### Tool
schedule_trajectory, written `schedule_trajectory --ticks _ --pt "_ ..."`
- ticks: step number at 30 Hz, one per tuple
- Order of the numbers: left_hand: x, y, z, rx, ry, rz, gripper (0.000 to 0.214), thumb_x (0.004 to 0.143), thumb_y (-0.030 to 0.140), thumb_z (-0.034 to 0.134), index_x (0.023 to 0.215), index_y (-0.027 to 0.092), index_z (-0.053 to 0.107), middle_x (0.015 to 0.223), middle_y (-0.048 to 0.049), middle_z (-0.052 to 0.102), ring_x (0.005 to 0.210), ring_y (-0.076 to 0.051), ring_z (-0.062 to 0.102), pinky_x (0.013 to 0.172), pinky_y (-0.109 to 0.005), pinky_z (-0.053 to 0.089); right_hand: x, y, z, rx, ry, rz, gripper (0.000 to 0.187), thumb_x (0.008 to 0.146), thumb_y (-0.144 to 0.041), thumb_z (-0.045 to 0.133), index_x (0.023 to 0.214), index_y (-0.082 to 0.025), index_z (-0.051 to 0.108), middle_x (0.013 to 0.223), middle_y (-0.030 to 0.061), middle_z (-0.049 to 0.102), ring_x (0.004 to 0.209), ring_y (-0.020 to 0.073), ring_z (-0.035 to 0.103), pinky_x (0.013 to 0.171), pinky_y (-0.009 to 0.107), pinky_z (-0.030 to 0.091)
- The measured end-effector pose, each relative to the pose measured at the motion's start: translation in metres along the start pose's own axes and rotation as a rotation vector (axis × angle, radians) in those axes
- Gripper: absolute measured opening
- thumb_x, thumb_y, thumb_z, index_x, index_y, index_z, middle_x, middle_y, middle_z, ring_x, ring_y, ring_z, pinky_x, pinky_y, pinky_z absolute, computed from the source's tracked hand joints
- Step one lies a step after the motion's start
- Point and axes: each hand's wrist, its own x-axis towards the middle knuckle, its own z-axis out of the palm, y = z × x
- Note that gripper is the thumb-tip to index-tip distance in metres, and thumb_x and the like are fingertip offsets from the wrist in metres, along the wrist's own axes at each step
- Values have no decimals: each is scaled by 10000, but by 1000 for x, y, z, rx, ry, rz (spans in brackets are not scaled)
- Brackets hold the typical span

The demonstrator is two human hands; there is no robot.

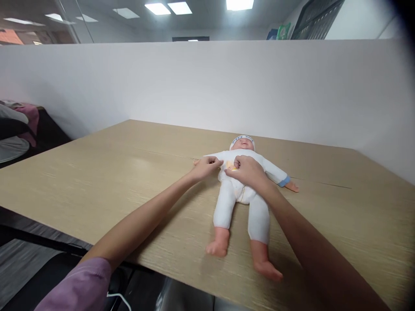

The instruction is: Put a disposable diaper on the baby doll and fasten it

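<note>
A baby doll [241, 194] lies on its back, head away from me and bare feet toward me. It wears a white cap [242, 138] with dark lettering, white leggings [224, 206] and a white shirt [241, 154] with a blue cuff and a yellow-orange print on the front. At the shirt's left edge, my left hand [206, 168] is closed in a pinch on the cloth. My right hand [249, 172] lies over the doll's belly, thumb and fingers pinched at the shirt front. The exact bit of cloth between the fingers is hidden.
The doll rests on a wood-coloured table [106, 172], with a white partition [194, 86] behind it. Dark seating with pink and grey cloth [30, 121] stands at far left. A white cable [119, 296] shows below the near edge.
</note>
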Motion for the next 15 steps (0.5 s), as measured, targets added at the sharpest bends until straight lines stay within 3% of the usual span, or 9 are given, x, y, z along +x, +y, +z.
schedule_trajectory --ticks 3,8,13,15 --pt "9 7 16 -30 -1 30 477 852 602 607 627 199 484 651 29 457 654 -133 415 646 -285 337 0 1 -1 3 -3 -33 351 796 -488 686 689 -247 453 745 19 633 730 205 538 623 327 281" --pt "20 11 31 -89 -107 38 481 850 623 639 673 190 526 689 16 493 667 -138 429 640 -288 349 0 5 -11 37 -70 -162 366 821 -515 695 695 -241 486 764 25 641 747 204 559 656 325 324" --pt "20 6 32 -153 -135 124 514 1000 634 405 755 201 531 748 -11 521 750 -176 478 745 -323 438 -3 8 -19 161 -86 -171 335 948 -447 563 700 -230 506 747 9 606 719 179 526 672 315 342" --pt "19 1 32 -230 -111 127 462 1023 600 414 798 208 509 774 -10 541 756 -167 495 769 -318 459 -3 7 -20 167 -90 -142 347 994 -393 475 688 -232 483 742 12 597 725 181 514 676 318 337"
